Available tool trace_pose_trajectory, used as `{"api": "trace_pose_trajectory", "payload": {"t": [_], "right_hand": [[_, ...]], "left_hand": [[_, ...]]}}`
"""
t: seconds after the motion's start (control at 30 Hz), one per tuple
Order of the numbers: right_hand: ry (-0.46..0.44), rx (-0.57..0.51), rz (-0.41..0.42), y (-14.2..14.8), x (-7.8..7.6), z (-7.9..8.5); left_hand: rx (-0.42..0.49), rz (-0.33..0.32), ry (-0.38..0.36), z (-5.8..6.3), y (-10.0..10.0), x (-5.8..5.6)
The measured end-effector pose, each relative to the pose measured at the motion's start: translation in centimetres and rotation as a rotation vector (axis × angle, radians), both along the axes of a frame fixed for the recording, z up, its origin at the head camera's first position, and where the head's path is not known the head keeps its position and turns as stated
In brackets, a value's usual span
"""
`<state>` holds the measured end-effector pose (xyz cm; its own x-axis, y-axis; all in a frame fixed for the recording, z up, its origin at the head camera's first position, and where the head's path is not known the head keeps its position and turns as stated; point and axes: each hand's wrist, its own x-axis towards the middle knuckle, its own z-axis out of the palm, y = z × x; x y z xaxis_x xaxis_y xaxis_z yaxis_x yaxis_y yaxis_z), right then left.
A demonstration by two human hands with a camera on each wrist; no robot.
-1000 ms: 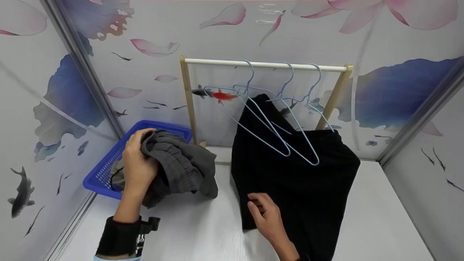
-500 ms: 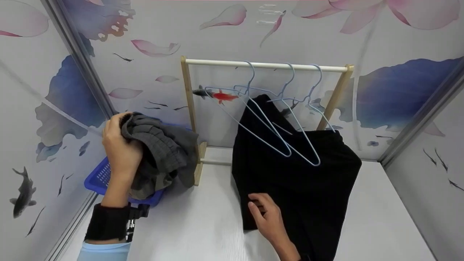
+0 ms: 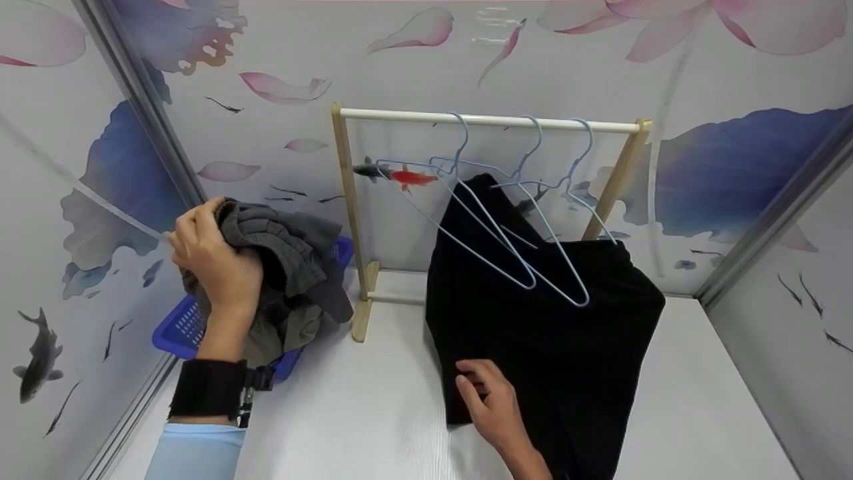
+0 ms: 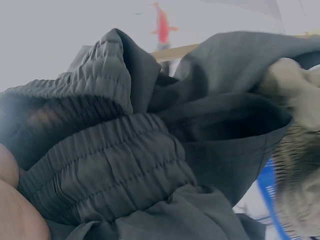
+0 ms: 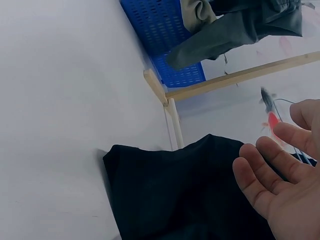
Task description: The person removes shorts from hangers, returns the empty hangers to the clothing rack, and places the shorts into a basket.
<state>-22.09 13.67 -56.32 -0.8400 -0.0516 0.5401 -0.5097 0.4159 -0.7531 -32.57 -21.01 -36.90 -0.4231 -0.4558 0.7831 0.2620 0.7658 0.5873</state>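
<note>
Left hand (image 3: 223, 263) grips a dark-grey cloth garment (image 3: 300, 247) over a blue perforated plastic basket (image 3: 178, 328) in my head view; right hand (image 3: 494, 410) holds nothing, fingers loosely bent. Left wrist view: I judge the garment soft, light, best taken by its gathered waistband (image 4: 107, 170). Right wrist view: no legible writing.

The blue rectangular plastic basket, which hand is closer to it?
Left. The left hand holds a bunched grey cloth garment over the blue basket; the right hand is farther away, by the long black cloth garment.
</note>
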Motion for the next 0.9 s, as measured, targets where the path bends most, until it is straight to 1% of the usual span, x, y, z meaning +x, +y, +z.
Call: {"api": "trace_pose_trajectory", "payload": {"t": [0.17, 0.3, 0.37, 0.5, 0.57, 0.6, 0.67, 0.73, 0.8, 0.9], "right_hand": [[-0.018, 0.006, 0.000, 0.0, 0.2, 0.0], [-0.032, 0.008, -0.011, 0.1, 0.3, -0.1], [-0.038, 0.008, -0.015, 0.2, 0.3, -0.1], [-0.056, 0.007, -0.022, 0.2, 0.3, -0.2], [-0.048, 0.013, -0.039, -0.1, 0.4, -0.2], [-0.043, 0.009, -0.045, -0.3, 0.5, 0.1], [-0.028, -0.005, -0.049, -0.6, 0.9, 1.1], [-0.006, -0.008, -0.047, -0.8, 1.2, 2.2], [0.004, -0.019, -0.030, -0.9, 1.6, 3.4], [0.018, -0.006, -0.016, -0.6, 1.5, 3.9]], "left_hand": [[-0.045, 0.054, -0.043, -2.2, -0.3, -1.1], [-0.064, 0.103, -0.105, -4.1, -0.6, -2.0], [-0.072, 0.125, -0.148, -5.0, -0.8, -2.4], [-0.088, 0.151, -0.278, -6.8, -1.1, -3.2], [-0.089, 0.146, -0.350, -7.6, -1.2, -3.4], [-0.087, 0.141, -0.385, -8.0, -1.1, -3.5], [-0.081, 0.131, -0.449, -8.7, -1.1, -3.6], [-0.076, 0.110, -0.494, -9.3, -0.9, -3.6], [-0.080, 0.079, -0.531, -9.9, -0.7, -3.7], [-0.107, 0.000, -0.580, -10.8, -0.5, -3.9]]}}
